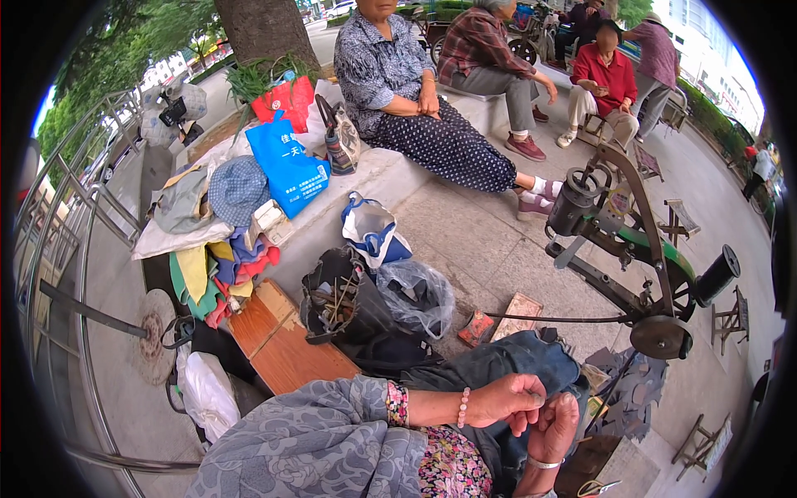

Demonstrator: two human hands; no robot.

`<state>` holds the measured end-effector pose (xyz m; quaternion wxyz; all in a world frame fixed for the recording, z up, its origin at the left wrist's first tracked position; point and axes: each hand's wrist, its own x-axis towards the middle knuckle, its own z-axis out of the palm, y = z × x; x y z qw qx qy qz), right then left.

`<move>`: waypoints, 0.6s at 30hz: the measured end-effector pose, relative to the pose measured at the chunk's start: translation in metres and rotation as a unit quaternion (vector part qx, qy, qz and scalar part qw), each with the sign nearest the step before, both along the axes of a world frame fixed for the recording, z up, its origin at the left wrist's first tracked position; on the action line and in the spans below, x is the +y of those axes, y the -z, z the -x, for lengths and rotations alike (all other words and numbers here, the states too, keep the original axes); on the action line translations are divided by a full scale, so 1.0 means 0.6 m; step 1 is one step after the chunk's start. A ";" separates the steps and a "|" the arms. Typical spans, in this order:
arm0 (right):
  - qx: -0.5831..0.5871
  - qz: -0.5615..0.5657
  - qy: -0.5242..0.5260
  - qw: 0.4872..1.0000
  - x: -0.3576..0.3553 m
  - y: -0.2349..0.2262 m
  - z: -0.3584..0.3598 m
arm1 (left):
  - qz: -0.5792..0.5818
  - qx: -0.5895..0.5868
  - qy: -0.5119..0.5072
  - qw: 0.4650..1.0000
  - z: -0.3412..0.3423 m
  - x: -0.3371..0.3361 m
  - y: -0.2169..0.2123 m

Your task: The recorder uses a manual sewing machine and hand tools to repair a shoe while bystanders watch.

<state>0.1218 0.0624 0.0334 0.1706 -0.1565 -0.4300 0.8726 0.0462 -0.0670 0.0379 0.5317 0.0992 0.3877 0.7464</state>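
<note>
My left hand (501, 402), with a beaded bracelet at the wrist, is closed with thumb and fingertips pinched together above my lap. Close beside it, my right hand (554, 427), wearing a silver bangle, is likewise pinched, its fingertips almost meeting the left ones. Whatever lies between the fingers is too small to make out. Dark blue denim cloth (527, 358) is spread over my legs just beyond the hands. To its right lie grey flat scraps (633, 394). Yellow-handled scissors (598, 488) rest on a box at the lower edge, near my right wrist.
A hand-cranked sewing machine (635, 241) stands at the right. Ahead are a clear plastic bag (418, 292), a black tool bag (320, 295) and a reddish wooden board (290, 340). People sit on a stone ledge (390, 170) holding a blue bag (286, 166). Metal railing runs left.
</note>
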 end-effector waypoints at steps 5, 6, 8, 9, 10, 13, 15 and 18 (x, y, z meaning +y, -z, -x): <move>0.004 0.026 -0.006 1.000 -0.005 -0.004 0.002 | 0.009 -0.020 0.006 1.000 0.006 -0.002 -0.004; 0.007 0.024 -0.005 1.000 -0.006 -0.007 0.001 | 0.012 -0.019 0.012 1.000 0.005 -0.002 -0.004; 0.000 0.018 -0.007 1.000 -0.002 -0.008 -0.002 | 0.017 -0.015 0.030 0.999 0.004 -0.005 -0.004; -0.003 0.012 -0.009 1.000 0.000 -0.008 0.000 | 0.022 -0.008 0.049 0.999 0.008 -0.005 -0.004; 0.000 0.011 -0.006 1.000 0.002 -0.008 0.000 | 0.022 -0.005 0.052 0.998 0.009 -0.005 -0.005; -0.014 -0.025 0.030 0.999 0.004 -0.007 -0.002 | 0.006 0.002 0.092 0.996 0.008 0.000 -0.005; -0.036 -0.033 0.048 0.998 0.009 -0.007 -0.007 | 0.006 0.043 0.118 0.992 0.010 0.008 -0.007; -0.047 -0.014 0.046 0.998 0.009 -0.009 -0.005 | 0.026 0.057 0.111 0.992 0.015 0.010 -0.007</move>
